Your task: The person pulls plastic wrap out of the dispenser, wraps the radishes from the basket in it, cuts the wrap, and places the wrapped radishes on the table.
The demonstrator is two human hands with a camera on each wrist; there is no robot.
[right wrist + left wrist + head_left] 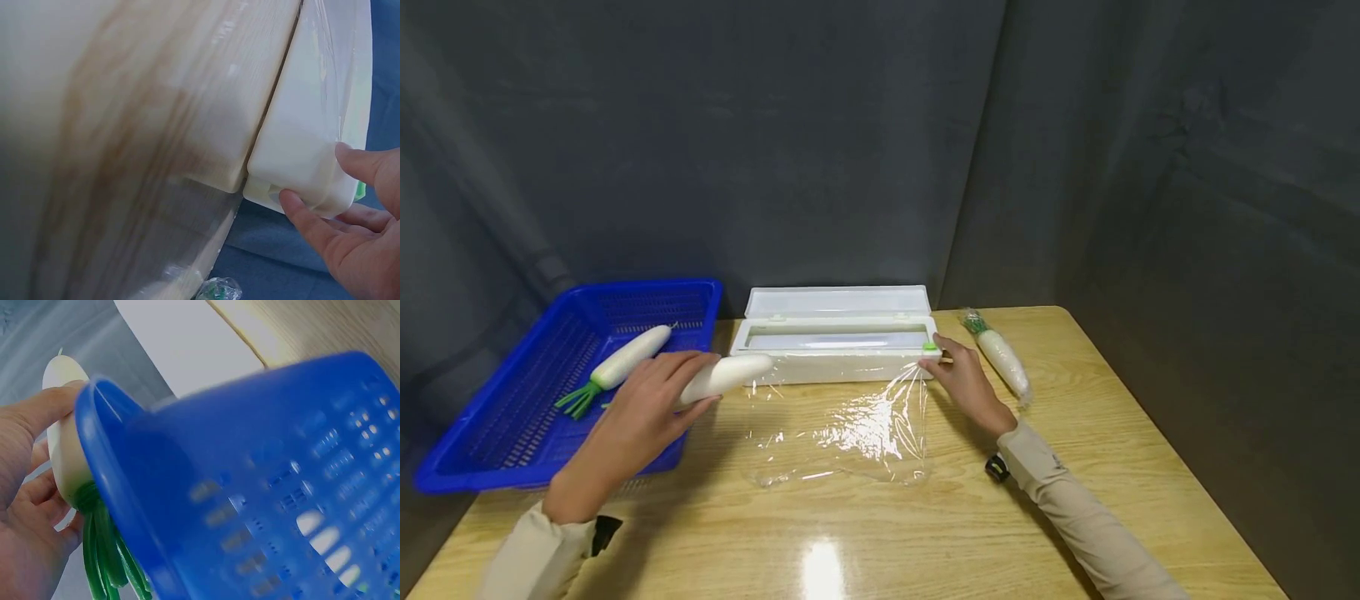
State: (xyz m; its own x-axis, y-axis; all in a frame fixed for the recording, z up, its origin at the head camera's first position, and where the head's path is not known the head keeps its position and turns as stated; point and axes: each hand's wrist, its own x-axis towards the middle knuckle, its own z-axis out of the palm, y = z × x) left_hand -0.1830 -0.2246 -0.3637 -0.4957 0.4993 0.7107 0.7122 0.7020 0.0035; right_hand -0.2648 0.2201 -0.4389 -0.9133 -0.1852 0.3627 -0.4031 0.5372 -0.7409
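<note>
Across the table in front of both hands, I read the step as bringing a radish to the film, and I'd do it with a steady anchor on one side and a level carry on the other. The blue basket lies beyond the left hand, with a loose radish inside; I'd carry well clear of its rim. The dispenser box sits at the right hand, whose thumb and fingers are closed around its near end; that grip should stay firm so the film, spread between the hands, lies flat and unwrinkled. The left hand is curled around the held radish, thumb opposite fingers, its tip toward the film's left edge; I'd lower it gently. Just past the right hand rests a wrapped radish. My left wrist view shows the green stalks, nearly hidden from the head camera; the right wrist shows fingers under the box end, though blur leaves me unsure whether they also catch film.
</note>
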